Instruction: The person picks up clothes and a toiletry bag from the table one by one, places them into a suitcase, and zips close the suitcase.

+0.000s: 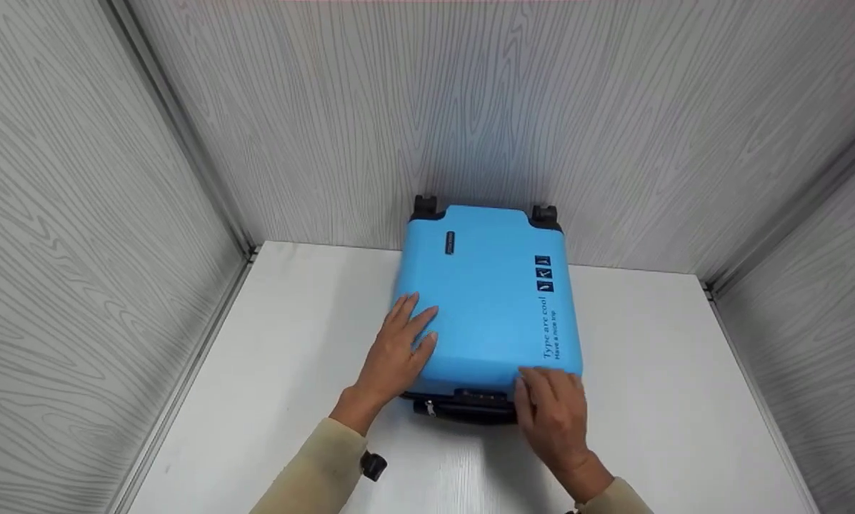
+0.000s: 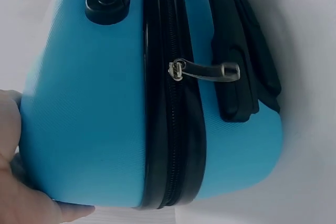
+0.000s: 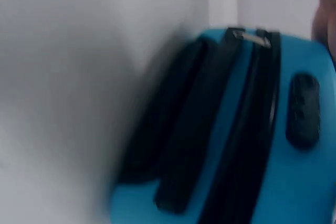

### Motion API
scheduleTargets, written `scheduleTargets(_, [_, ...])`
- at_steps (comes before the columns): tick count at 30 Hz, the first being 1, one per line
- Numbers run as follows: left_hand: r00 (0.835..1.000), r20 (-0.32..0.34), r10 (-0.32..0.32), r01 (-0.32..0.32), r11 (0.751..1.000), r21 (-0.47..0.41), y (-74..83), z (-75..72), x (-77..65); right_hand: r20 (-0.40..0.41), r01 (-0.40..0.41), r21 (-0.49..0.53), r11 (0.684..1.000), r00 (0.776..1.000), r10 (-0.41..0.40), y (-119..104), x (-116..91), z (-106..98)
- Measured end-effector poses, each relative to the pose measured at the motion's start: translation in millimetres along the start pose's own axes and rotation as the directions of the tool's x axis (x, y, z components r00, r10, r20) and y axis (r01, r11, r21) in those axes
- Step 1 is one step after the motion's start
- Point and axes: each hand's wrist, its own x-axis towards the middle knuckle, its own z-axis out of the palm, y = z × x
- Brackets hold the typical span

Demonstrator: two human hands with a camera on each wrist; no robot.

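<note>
A light blue hard-shell suitcase (image 1: pixel 481 300) lies flat, its wheels at the far end and its handle side facing me. My left hand (image 1: pixel 395 350) rests on its near left part, fingers spread over the top and side edge. At the near right corner is my right hand (image 1: pixel 556 414), its fingers bent loosely over the edge; whether they press on it I cannot tell. In the left wrist view the zipper pull (image 2: pixel 205 71) sticks out from the closed black zipper (image 2: pixel 173 124), beside the black carry handle (image 2: pixel 231 61). The combination lock (image 3: pixel 303 111) looks blurred in the right wrist view.
The suitcase lies on a white tabletop (image 1: pixel 313 335), its wheels (image 1: pixel 425 205) close to the grey wood-grain back panel (image 1: pixel 470 107). Similar panels (image 1: pixel 56 250) stand at the left and right sides.
</note>
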Motion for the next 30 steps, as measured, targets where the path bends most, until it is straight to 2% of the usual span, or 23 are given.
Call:
scheduleTargets(2, [0.996,-0.006,-0.085,0.085,0.994,-0.067,-2.9,-0.2,-0.7,0.007,-0.086,0.001,0.996,0.996,0.086,10,5,-2])
scheduleTargets(4, [0.983,0.01,-0.181,0.181,0.973,-0.14,-6.2,0.7,-1.3,0.064,-0.194,0.003,0.981,0.979,0.194,17,8,-4])
scheduleTargets(7, [0.957,0.043,-0.288,0.291,0.93,-0.227,-8.8,2.3,-3.0,0.175,-0.352,0.01,0.936,0.922,0.345,22,8,-2])
scheduleTargets(10, [0.949,0.06,-0.31,0.315,0.915,-0.253,-8.0,4.6,-5.2,0.229,-0.459,0.015,0.888,0.866,0.444,24,7,2])
scheduleTargets(13, [0.953,0.048,-0.298,0.3,0.921,-0.247,-4.4,8.2,-7.8,0.216,-0.498,0.012,0.867,0.848,0.484,25,6,4])
scheduleTargets(15, [0.955,0.035,-0.294,0.293,0.925,-0.241,-0.4,11.5,-11.1,0.192,-0.506,0.015,0.862,0.848,0.495,28,4,4])
scheduleTargets(18, [0.957,0.003,-0.288,0.281,0.932,-0.23,7.8,17.6,-20.0,0.164,-0.498,0.035,0.867,0.858,0.487,36,1,3])
scheduleTargets(25, [0.963,-0.061,-0.263,0.246,0.947,-0.207,29.2,33.7,-42.1,0.113,-0.425,0.095,0.9,0.903,0.414,63,-5,-1])
scheduleTargets(30, [0.968,-0.042,-0.246,0.234,0.954,-0.185,48.1,44.8,-53.7,0.107,-0.355,0.148,0.923,0.934,0.342,90,-8,-10])
